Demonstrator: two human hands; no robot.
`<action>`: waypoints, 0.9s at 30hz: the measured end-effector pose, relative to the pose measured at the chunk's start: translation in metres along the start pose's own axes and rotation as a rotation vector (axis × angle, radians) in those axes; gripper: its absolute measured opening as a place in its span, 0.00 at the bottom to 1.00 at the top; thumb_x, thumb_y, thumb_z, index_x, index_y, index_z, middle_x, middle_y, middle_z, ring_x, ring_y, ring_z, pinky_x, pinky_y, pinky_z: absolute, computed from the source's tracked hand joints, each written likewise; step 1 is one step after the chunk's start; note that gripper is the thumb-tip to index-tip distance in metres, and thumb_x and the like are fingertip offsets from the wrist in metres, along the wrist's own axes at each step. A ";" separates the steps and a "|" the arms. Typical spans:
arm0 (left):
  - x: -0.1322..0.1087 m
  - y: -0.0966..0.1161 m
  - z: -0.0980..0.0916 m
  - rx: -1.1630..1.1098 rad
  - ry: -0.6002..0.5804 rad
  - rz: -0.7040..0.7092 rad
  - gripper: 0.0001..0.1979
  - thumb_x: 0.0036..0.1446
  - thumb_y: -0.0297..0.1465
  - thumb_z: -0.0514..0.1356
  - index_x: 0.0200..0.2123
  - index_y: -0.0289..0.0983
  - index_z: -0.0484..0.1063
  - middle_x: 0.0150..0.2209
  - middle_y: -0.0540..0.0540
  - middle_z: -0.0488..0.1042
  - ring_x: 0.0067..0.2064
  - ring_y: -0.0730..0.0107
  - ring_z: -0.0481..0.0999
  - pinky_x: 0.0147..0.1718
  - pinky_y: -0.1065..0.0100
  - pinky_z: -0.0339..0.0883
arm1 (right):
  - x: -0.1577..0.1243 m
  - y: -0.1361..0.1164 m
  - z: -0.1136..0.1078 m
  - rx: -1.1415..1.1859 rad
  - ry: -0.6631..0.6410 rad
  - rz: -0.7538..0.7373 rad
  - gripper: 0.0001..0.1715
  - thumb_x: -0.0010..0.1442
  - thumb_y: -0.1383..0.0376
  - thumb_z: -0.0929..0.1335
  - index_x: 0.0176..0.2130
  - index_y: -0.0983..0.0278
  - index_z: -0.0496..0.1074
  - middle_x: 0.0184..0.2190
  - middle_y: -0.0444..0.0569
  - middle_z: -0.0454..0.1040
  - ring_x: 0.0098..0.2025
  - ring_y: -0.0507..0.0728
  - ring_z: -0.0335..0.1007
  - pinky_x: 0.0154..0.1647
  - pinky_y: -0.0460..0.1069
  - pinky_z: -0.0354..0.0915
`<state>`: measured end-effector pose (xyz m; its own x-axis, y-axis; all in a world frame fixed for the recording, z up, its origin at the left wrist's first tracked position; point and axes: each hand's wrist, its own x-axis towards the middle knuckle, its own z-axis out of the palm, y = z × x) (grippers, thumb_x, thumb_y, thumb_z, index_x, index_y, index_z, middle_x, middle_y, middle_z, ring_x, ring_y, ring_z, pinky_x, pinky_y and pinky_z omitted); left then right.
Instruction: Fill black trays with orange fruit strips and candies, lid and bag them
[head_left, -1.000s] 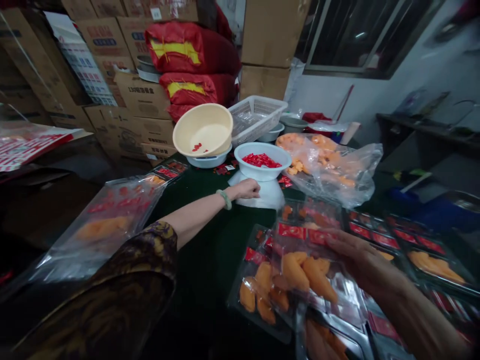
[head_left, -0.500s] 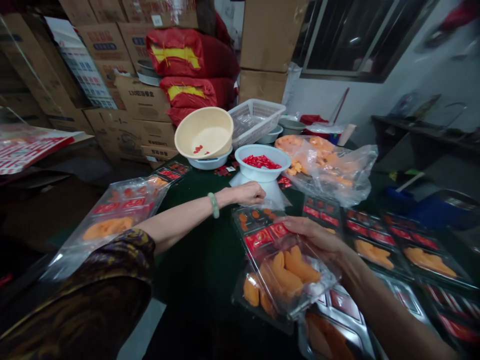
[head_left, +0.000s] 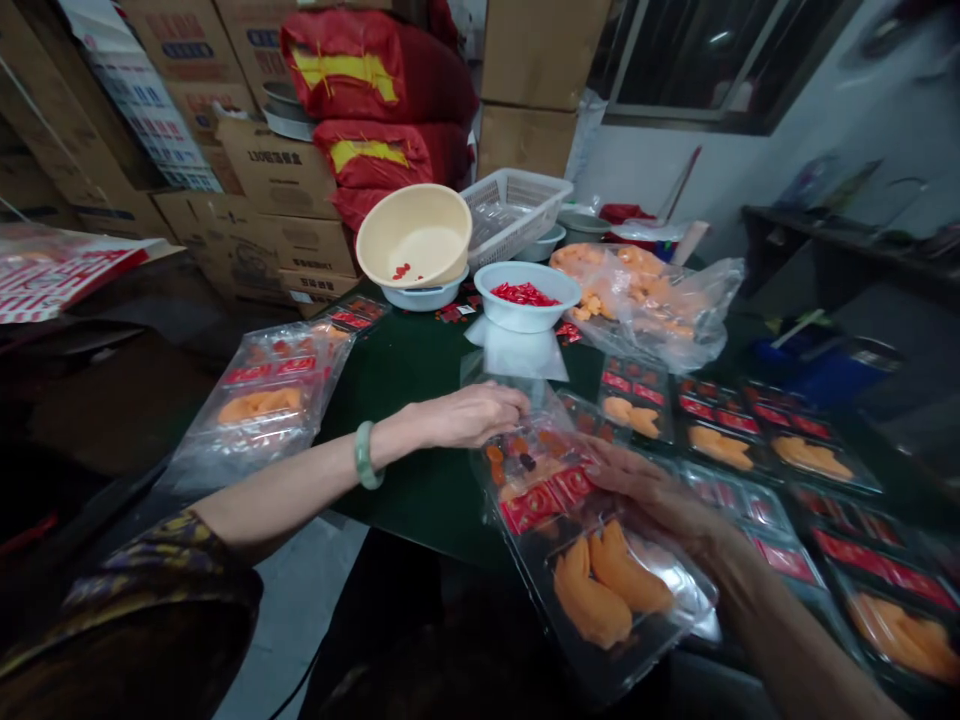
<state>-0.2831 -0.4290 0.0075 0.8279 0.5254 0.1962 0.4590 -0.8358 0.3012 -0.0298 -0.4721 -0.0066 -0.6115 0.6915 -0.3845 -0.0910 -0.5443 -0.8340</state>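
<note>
My right hand point(head_left: 645, 490) holds a clear plastic food tray point(head_left: 551, 540) by its right side, tilted up toward me over the table's near edge. Through the clear film I see orange curved pieces point(head_left: 611, 580), two red sachets point(head_left: 547, 497) and small reddish-brown pieces above them. At the tray's top end, my left hand point(head_left: 487, 412), with a pale green bangle on its wrist, has its fingers pinched on the clear plastic bag point(head_left: 536, 392) around the tray. Its fingertips are partly hidden behind the film.
A blue bowl of red sachets point(head_left: 525, 300) stands ahead, beside a cream basin point(head_left: 415, 240) and a large bag of orange pieces point(head_left: 660, 300). Several filled trays point(head_left: 720, 430) lie on the right of the green table point(head_left: 405, 360). Bagged trays point(head_left: 262, 390) lie left.
My left hand has drawn back toward me and now pinches the bag's top end. The held tray has come closer and lower, past the table's near edge, with my right hand still on it.
</note>
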 end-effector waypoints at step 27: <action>-0.054 0.031 0.036 -0.161 0.378 -0.530 0.07 0.55 0.21 0.47 0.31 0.35 0.62 0.26 0.49 0.66 0.26 0.74 0.65 0.26 0.72 0.58 | -0.010 0.043 0.017 0.023 0.350 -0.068 0.39 0.52 0.64 0.72 0.60 0.54 0.60 0.46 0.47 0.76 0.35 0.56 0.77 0.30 0.45 0.74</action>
<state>-0.3021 -0.4891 -0.0270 0.3203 0.9025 0.2878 0.6947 -0.4303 0.5764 -0.0407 -0.5103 -0.0319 -0.2973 0.8453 -0.4439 -0.1423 -0.4989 -0.8549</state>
